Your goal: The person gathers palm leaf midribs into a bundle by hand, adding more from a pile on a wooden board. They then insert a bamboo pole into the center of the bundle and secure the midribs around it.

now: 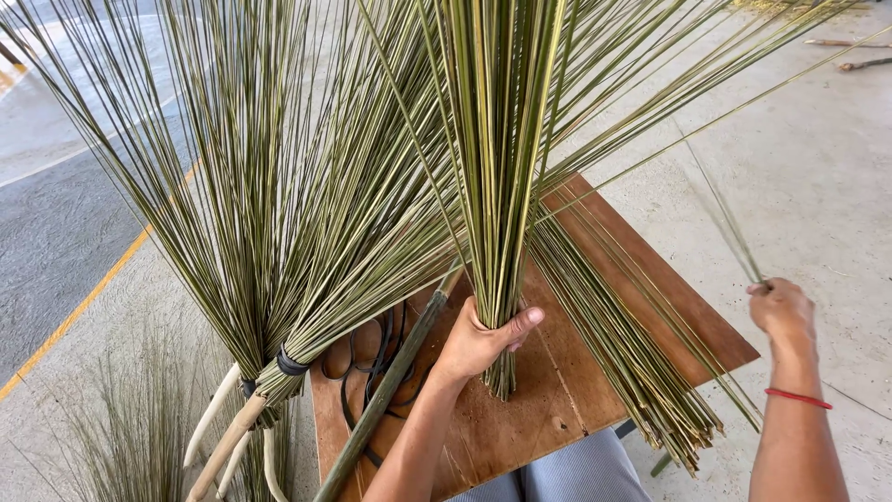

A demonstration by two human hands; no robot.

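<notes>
Left hand [478, 339] closed round an upright bundle of green stalks [502, 177], gripped near the cut ends; the ends hang just above the tabletop [520, 418]. Right hand [782, 311] out to the side, off the board, fingers pinched shut on a few thin stalks [734, 232] pulled clear of the bundle.

Risks, as judged from this view:
- Left grip sits low and the bundle fans wide above, so it looks top-heavy. If the grip slackens, stalks could splay or slide out the bottom.
- The stalks in the right hand are long and thin; a sharp tug could kink or snap them, or drag neighbours out of line.
- Loose stalks [641, 363] lie slanted on the board w/ ends past its near-right edge; a knock from an arm could send them to the floor.
- Black bands [367, 367] lie on the board near the left forearm, beside a green stick [390, 381]; could snag.
- Tips are near the camera wearer's head, hence a poke hazard.

Surface: brown wooden board, scuffed, pale dust and scratches, resting over the person's lap (striped cloth below).

Surroundings: pale concrete floor [818, 167], outdoors or open-sided. Grey paved strip w/ yellow line [74, 311] at left. Finished brooms [269, 232], bound w/ dark bands on pale wooden handles, lean at the left. Two sticks lie on the floor at far right.
</notes>
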